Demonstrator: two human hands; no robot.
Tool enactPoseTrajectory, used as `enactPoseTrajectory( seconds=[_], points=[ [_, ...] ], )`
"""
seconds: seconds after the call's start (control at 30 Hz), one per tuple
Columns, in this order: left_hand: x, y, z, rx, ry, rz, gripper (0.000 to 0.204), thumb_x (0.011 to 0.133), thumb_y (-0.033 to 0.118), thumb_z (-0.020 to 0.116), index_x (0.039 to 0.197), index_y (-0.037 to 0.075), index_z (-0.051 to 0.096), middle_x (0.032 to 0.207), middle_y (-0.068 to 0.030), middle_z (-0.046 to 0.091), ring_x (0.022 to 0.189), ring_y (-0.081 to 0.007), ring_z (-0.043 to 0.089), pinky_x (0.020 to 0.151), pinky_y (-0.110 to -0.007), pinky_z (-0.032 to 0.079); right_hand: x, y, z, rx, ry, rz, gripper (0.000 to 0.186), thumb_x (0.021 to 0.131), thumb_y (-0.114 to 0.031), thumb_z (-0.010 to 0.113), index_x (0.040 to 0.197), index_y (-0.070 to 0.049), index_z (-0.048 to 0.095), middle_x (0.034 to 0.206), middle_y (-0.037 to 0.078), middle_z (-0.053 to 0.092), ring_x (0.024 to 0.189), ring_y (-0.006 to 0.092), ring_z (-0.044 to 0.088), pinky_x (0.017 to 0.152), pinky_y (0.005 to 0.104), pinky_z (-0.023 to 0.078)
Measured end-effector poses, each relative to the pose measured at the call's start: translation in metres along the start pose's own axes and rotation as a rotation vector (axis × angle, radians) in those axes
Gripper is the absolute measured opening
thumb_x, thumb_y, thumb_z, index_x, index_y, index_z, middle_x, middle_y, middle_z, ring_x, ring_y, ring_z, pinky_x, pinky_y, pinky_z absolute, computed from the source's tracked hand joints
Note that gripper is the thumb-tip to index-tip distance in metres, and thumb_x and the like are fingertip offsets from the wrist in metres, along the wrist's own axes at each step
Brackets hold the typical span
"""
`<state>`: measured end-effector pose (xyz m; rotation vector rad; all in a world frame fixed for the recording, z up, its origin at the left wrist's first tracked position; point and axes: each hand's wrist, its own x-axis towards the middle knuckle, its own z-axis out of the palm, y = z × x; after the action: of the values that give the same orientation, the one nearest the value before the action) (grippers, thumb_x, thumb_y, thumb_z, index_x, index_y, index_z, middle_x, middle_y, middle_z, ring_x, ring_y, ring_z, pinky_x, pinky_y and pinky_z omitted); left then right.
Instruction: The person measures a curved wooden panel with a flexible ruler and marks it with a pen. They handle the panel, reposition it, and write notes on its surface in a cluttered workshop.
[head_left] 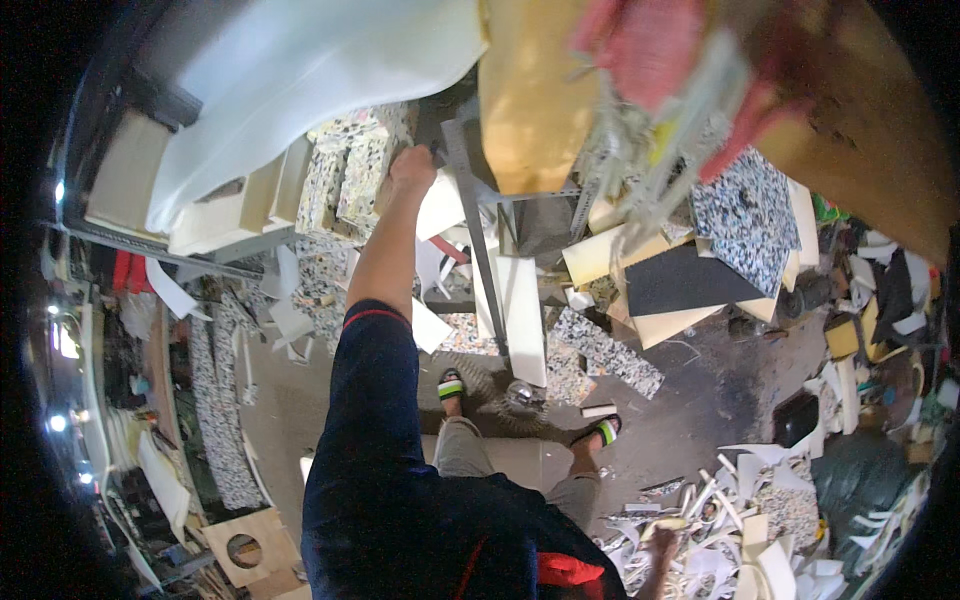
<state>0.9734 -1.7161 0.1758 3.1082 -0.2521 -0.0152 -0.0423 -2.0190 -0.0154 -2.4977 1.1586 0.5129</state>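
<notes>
My left hand (413, 170) is raised at the top centre, fingers curled beside the stacked speckled foam blocks (355, 175); what they hold, if anything, is too small to make out. A grey metal post (478, 245) runs down just right of it, with white foam boards (518, 310) leaning there. Above, large pale foam pieces (290, 70) lie on the metal rack. My right hand (662, 545) hangs low at the right, above a heap of white foam offcuts (770, 570); its fingers are blurred.
Yellow foam (530, 90) and blurred clear plastic (690, 130) hang at upper right. Speckled and dark sheets (680, 280) are stacked below. My sandalled feet stand on the grey floor (270, 400) among scraps. A plywood board with a round hole (270, 560) lies lower left.
</notes>
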Motion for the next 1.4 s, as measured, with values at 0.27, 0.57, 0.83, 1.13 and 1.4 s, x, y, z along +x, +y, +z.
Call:
enactPoseTrajectory(
  seconds=[0.27,0.57,0.83,1.13,1.4],
  points=[
    [0.038,0.003,0.06,0.107,-0.047,-0.07,0.028,0.09,0.018,0.053,0.111,0.009,0.069,0.116,-0.0123,0.067,0.103,-0.0316,0.068,0.078,-0.05,0.056,-0.039,-0.104,-0.071,0.404,-0.179,0.432,0.011,0.082,-0.021,0.063,0.082,-0.01,0.065,0.074,0.012,0.066,0.06,0.0273,0.06,0.054,0.0435,0.046],
    [0.01,0.017,0.034,-0.418,0.387,-0.15,0.032,0.084,0.02,0.06,0.111,0.003,0.06,0.102,-0.0179,0.065,0.099,-0.0365,0.066,0.079,-0.049,0.055,0.075,-0.089,-0.151,0.159,0.08,0.087,0.013,0.082,-0.022,0.067,0.082,-0.009,0.064,0.075,0.012,0.066,0.061,0.0287,0.06,0.053,0.0447,0.044],
    [-0.238,-0.023,-0.068,-1.764,0.144,-0.182,0.006,0.093,0.015,0.062,0.094,0.01,0.064,0.094,-0.0051,0.067,0.077,-0.0172,0.06,0.07,-0.034,0.051,0.174,-0.379,-0.225,0.179,0.24,-0.837,0.02,0.09,-0.01,0.062,0.107,-0.001,0.06,0.08,0.013,0.064,0.073,0.0291,0.063,0.066,0.0395,0.05],
    [-0.475,-0.207,-0.029,-2.59,0.089,-0.558,0.013,0.091,0.016,0.069,0.097,0.01,0.059,0.076,0.0022,0.06,0.067,-0.0061,0.058,0.054,-0.022,0.047,0.006,-0.808,-0.169,0.415,-0.906,-1.081,0.032,0.092,-0.002,0.059,0.123,0.004,0.059,0.075,0.002,0.06,0.066,0.0096,0.056,0.063,0.0259,0.052],
    [-0.566,-0.415,-0.036,-2.316,0.48,-0.778,0.018,0.095,0.019,0.066,0.105,0.005,0.062,0.082,-0.0017,0.064,0.07,-0.0077,0.059,0.059,-0.023,0.051,-0.131,-0.994,-0.075,0.284,-1.239,-1.056,0.016,0.095,-0.006,0.058,0.105,0.004,0.065,0.067,0.002,0.055,0.056,0.0088,0.05,0.056,0.0273,0.051]
  ],
)
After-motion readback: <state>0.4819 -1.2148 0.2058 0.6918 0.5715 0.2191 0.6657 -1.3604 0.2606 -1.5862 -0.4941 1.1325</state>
